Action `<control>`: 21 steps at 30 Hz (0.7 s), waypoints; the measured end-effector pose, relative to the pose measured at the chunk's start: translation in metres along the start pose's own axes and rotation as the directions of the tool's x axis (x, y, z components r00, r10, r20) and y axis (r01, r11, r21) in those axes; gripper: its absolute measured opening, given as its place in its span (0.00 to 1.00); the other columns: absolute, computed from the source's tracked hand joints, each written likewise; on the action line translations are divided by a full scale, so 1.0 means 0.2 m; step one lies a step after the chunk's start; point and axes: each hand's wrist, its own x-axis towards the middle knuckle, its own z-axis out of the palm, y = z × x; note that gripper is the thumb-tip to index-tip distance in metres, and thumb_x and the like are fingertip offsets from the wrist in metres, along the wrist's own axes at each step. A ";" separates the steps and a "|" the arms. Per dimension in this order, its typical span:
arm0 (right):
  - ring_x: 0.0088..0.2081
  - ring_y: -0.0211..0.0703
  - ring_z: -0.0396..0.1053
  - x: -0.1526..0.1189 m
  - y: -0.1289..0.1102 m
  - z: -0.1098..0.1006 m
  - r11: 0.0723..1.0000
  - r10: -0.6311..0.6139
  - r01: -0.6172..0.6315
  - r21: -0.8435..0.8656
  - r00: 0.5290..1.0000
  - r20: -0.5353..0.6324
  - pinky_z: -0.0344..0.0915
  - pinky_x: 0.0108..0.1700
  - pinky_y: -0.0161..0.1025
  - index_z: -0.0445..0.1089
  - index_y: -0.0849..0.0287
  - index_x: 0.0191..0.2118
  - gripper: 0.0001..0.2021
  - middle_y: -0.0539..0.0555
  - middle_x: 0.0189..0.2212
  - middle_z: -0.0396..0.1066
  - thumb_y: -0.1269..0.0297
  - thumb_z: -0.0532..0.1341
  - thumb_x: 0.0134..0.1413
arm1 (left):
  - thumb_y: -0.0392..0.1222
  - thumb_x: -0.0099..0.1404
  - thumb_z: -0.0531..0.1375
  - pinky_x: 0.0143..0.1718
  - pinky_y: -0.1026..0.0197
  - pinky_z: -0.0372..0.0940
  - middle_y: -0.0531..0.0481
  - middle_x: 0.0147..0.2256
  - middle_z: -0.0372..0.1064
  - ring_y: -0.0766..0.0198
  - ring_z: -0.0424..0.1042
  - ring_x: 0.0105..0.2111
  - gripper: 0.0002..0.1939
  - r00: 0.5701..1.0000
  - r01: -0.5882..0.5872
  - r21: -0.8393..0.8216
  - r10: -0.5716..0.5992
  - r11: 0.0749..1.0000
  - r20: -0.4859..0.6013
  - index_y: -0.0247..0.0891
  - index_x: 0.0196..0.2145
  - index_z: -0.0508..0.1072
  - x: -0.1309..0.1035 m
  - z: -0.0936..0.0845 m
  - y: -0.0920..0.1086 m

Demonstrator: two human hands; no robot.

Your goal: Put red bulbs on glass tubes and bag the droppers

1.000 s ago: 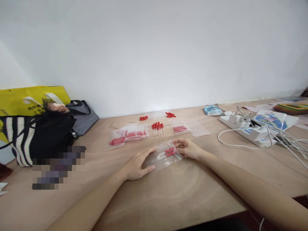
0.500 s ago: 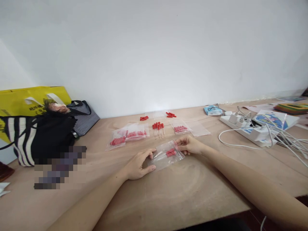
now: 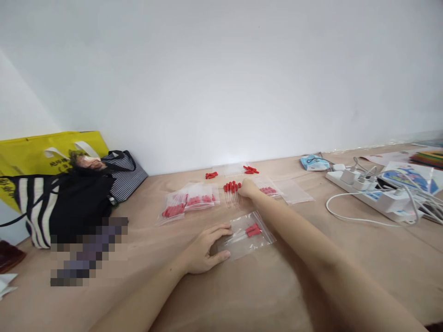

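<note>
In front of me a clear zip bag [image 3: 238, 246] lies flat on the table, holding a few droppers with red rubber bulbs [image 3: 254, 229]. My left hand [image 3: 209, 249] rests at the bag's left edge, thumb and fingers spread, fingertips touching the plastic. Beyond the bag, my right hand [image 3: 246, 188] is at the right side of a row of loose droppers [image 3: 231, 193] with red bulbs and thin clear tubes. Its fingers are hidden behind the back of the hand, so any hold on a dropper cannot be seen.
Filled zip bags [image 3: 199, 199] lie to the left, another [image 3: 268, 190] to the right beside a flat bag [image 3: 296, 191]. Red bulbs [image 3: 211, 175] sit near the wall. A power strip [image 3: 374, 198] with cables stands right; a black striped bag [image 3: 69, 203] stands left.
My right hand has let go of the zip bag's right edge and moved forward to the loose droppers. The left hand stays at the bag's left edge. The view has shifted slightly.
</note>
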 end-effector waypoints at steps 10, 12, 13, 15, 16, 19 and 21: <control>0.33 0.43 0.67 -0.11 0.07 -0.21 0.990 -0.115 0.120 0.071 0.991 -0.073 0.63 0.33 0.37 0.55 0.63 0.50 0.23 0.58 0.34 0.67 0.77 0.55 0.45 | 0.44 0.58 0.55 0.53 0.51 0.53 0.45 0.55 0.53 0.55 0.54 0.54 0.21 1.000 0.016 0.001 -0.016 1.000 0.004 0.42 0.50 0.61 0.00 -0.01 0.01; 0.26 0.38 0.66 -0.21 0.15 -0.28 0.958 -0.180 0.207 0.197 0.973 -0.145 0.63 0.29 0.36 0.47 0.62 0.54 0.27 0.53 0.30 0.65 0.74 0.52 0.45 | 0.44 0.58 0.55 0.53 0.51 0.53 0.45 0.55 0.54 0.55 0.54 0.54 0.21 1.000 0.011 0.011 -0.011 1.000 0.005 0.41 0.50 0.61 0.00 -0.01 0.01; 0.23 0.36 0.64 -0.27 0.20 -0.30 0.931 -0.176 0.226 0.287 0.966 -0.191 0.62 0.25 0.35 0.45 0.60 0.54 0.28 0.50 0.28 0.63 0.72 0.52 0.45 | 0.44 0.58 0.55 0.53 0.51 0.53 0.45 0.55 0.54 0.55 0.54 0.54 0.21 1.000 0.008 0.017 -0.008 1.000 0.005 0.41 0.50 0.61 0.00 -0.01 0.01; 0.18 0.34 0.62 -0.37 0.28 -0.31 0.875 -0.125 0.227 0.427 0.959 -0.254 0.60 0.20 0.33 0.45 0.58 0.52 0.26 0.46 0.25 0.59 0.69 0.53 0.45 | 0.45 0.59 0.55 0.53 0.51 0.53 0.46 0.55 0.54 0.55 0.55 0.54 0.21 1.000 0.011 0.032 -0.011 0.999 0.010 0.42 0.50 0.61 0.01 -0.01 0.01; 0.18 0.33 0.61 -0.41 0.32 -0.31 0.845 -0.091 0.219 0.489 0.958 -0.272 0.60 0.20 0.33 0.46 0.57 0.51 0.25 0.44 0.24 0.58 0.67 0.53 0.44 | 0.45 0.59 0.54 0.53 0.52 0.53 0.46 0.55 0.54 0.56 0.55 0.54 0.21 1.000 0.013 0.037 -0.014 0.999 0.014 0.42 0.50 0.61 0.01 -0.01 0.01; 0.18 0.34 0.63 -0.51 0.38 -0.27 0.754 0.009 0.162 0.636 0.967 -0.256 0.63 0.20 0.33 0.48 0.55 0.46 0.22 0.42 0.22 0.57 0.66 0.55 0.42 | 0.46 0.60 0.54 0.53 0.53 0.53 0.47 0.55 0.53 0.56 0.55 0.54 0.21 1.000 0.010 0.048 -0.011 0.999 0.017 0.43 0.51 0.60 0.01 -0.01 0.00; 0.19 0.34 0.63 -0.55 0.37 -0.24 0.692 0.078 0.111 0.713 0.971 -0.227 0.64 0.21 0.33 0.49 0.54 0.42 0.19 0.42 0.21 0.58 0.66 0.56 0.42 | 0.47 0.60 0.53 0.54 0.52 0.52 0.48 0.56 0.52 0.55 0.54 0.54 0.22 1.000 0.016 0.059 -0.017 0.998 0.008 0.43 0.52 0.58 0.01 0.00 -0.01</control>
